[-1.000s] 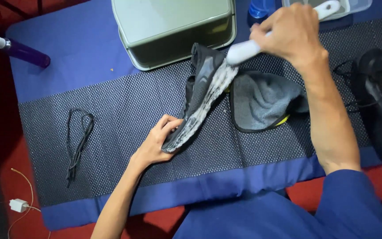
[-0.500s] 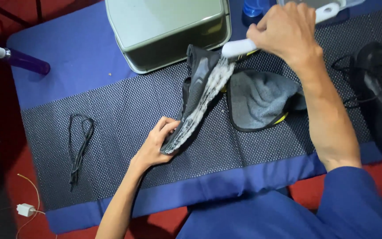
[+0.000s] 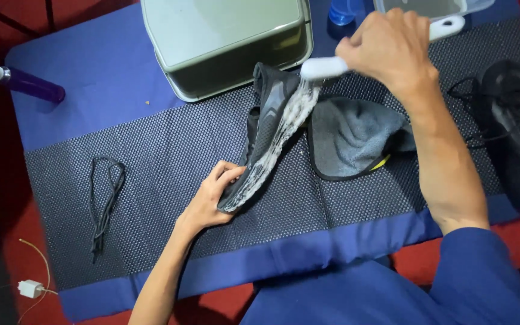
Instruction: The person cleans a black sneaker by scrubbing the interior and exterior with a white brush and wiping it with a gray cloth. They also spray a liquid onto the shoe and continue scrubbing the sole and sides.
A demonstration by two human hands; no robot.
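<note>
My left hand (image 3: 209, 198) grips the near end of a dark shoe (image 3: 267, 135) turned on its side, its sole covered in white foam. A white brush (image 3: 326, 66) rests its head on the far end of that sole, and my right hand (image 3: 389, 45) is closed around its handle. The shoe lies on a dotted black mat (image 3: 170, 150) over a blue mat (image 3: 91, 72).
A grey-green basin (image 3: 224, 42) stands just behind the shoe. A grey cloth (image 3: 356, 135) lies to its right, a second black shoe (image 3: 516, 132) at the far right. A loose black lace (image 3: 105, 198) lies left, a purple spray bottle (image 3: 28, 84) far left.
My right hand has carried the brush along the sole toward its far end. The left hand keeps the same hold on the shoe.
</note>
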